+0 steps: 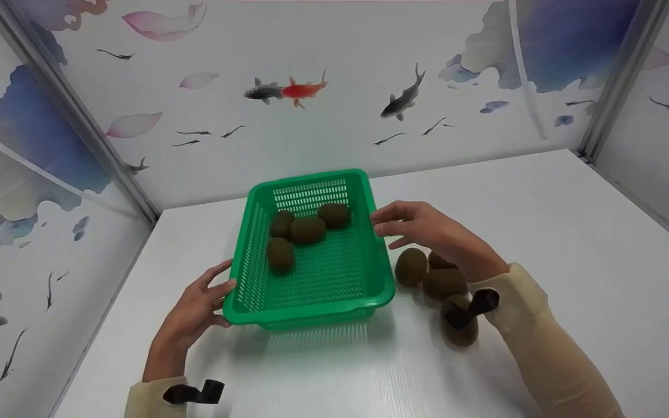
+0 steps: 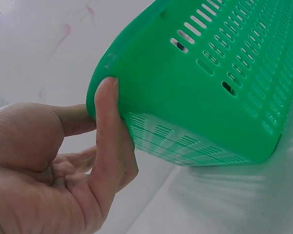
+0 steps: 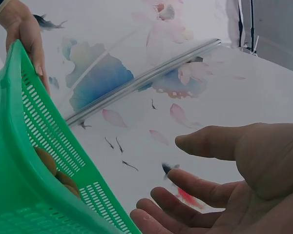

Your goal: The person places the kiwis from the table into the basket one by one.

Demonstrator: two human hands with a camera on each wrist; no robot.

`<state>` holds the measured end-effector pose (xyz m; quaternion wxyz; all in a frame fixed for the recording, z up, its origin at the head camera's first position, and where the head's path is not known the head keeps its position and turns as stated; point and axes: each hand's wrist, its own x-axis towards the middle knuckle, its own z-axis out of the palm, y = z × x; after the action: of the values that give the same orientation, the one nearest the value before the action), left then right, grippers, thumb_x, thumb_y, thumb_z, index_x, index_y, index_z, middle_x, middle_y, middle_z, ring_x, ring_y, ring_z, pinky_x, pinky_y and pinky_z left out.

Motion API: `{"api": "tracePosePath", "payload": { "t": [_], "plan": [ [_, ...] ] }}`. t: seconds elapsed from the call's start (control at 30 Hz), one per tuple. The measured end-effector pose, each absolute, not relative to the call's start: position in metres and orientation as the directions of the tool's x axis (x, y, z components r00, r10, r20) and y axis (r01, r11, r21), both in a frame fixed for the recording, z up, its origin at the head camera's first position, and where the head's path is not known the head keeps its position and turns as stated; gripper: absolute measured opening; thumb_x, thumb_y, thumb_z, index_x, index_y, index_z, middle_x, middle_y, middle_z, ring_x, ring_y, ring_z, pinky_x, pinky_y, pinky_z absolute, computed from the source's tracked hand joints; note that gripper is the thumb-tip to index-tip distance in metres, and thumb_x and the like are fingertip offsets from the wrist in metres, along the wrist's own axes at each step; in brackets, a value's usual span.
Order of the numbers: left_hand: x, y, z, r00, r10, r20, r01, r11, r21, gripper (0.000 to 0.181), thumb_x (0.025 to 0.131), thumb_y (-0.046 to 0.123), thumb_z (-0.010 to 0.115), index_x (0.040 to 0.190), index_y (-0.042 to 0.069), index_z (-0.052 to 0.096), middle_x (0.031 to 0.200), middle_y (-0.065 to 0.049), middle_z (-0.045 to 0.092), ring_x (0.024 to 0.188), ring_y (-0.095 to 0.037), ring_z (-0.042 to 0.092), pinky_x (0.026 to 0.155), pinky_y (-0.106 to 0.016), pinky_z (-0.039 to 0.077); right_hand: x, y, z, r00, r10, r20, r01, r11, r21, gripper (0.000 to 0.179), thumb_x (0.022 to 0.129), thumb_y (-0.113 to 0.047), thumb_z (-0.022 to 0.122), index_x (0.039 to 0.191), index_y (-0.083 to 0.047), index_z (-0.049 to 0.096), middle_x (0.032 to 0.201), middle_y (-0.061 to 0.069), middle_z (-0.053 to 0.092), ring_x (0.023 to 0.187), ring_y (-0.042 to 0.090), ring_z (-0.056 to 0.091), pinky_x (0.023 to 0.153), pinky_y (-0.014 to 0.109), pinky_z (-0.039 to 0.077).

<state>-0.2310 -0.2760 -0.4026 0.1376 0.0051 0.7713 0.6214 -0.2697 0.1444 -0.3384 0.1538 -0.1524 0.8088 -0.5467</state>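
A green plastic basket (image 1: 311, 316) with slotted walls sits on the white table, with several brown kiwis (image 1: 308, 230) inside toward its far left. At the basket's left rim, near the front corner, my left hand (image 1: 195, 305) grips the edge. In the left wrist view one finger (image 2: 107, 102) of it lies against the outer wall under the lip. My right hand (image 1: 421, 223) is by the right rim, fingertips right at the edge in the head view. The right wrist view shows that hand's fingers (image 3: 200, 187) spread from the thumb, with nothing between them.
Several more kiwis (image 1: 411, 267) lie on the table right of the basket, partly under my right forearm. A white back wall (image 1: 334, 145) painted with fish stands close behind the basket. Side walls with metal corner posts (image 1: 79, 125) flank the table (image 1: 323, 383).
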Motion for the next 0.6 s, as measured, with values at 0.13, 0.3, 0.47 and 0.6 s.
{"api": "tracePosePath", "payload": {
  "t": [0.13, 0.3, 0.47, 0.6],
  "plan": [
    [-0.232, -0.276, -0.403, -0.963, 0.174, -0.207, -0.165, 0.226, 0.960, 0.064, 0.103, 0.031, 0.056, 0.159, 0.019, 0.025, 0.116, -0.009, 0.069, 0.094, -0.019, 0.074, 0.061, -0.026, 0.057, -0.270, 0.160, -0.345, -0.916, -0.396, -0.062, -0.091, 0.356, -0.930, 0.048, 0.097, -0.034, 0.065, 0.137, -0.009, 0.056, 0.142, 0.014, 0.056, 0.123, 0.029, 0.061, 0.103, 0.047, 0.052],
    [-0.232, -0.277, -0.403, -0.962, 0.170, -0.214, -0.173, 0.232, 0.957, 0.064, 0.104, 0.031, 0.056, 0.159, 0.019, 0.025, 0.111, -0.007, 0.070, 0.092, -0.018, 0.074, 0.061, -0.026, 0.057, -0.273, 0.178, -0.351, -0.922, -0.382, -0.059, -0.087, 0.355, -0.931, 0.048, 0.098, -0.035, 0.063, 0.139, -0.010, 0.054, 0.144, 0.012, 0.055, 0.124, 0.028, 0.060, 0.103, 0.044, 0.053],
    [-0.231, -0.276, -0.402, -0.962, 0.171, -0.215, -0.173, 0.229, 0.958, 0.064, 0.104, 0.031, 0.056, 0.158, 0.018, 0.026, 0.109, -0.007, 0.070, 0.092, -0.018, 0.074, 0.061, -0.026, 0.057, -0.278, 0.198, -0.354, -0.932, -0.356, -0.065, -0.063, 0.338, -0.939, 0.050, 0.099, -0.036, 0.063, 0.140, -0.009, 0.053, 0.145, 0.013, 0.054, 0.130, 0.032, 0.056, 0.102, 0.039, 0.053],
    [-0.231, -0.276, -0.401, -0.961, 0.178, -0.214, -0.171, 0.228, 0.958, 0.064, 0.104, 0.031, 0.056, 0.159, 0.018, 0.025, 0.110, -0.007, 0.070, 0.092, -0.018, 0.074, 0.061, -0.026, 0.057, -0.280, 0.213, -0.355, -0.942, -0.325, -0.079, -0.035, 0.331, -0.943, 0.051, 0.100, -0.036, 0.062, 0.141, -0.007, 0.052, 0.146, 0.014, 0.052, 0.133, 0.031, 0.055, 0.102, 0.036, 0.053]
  ]
}}
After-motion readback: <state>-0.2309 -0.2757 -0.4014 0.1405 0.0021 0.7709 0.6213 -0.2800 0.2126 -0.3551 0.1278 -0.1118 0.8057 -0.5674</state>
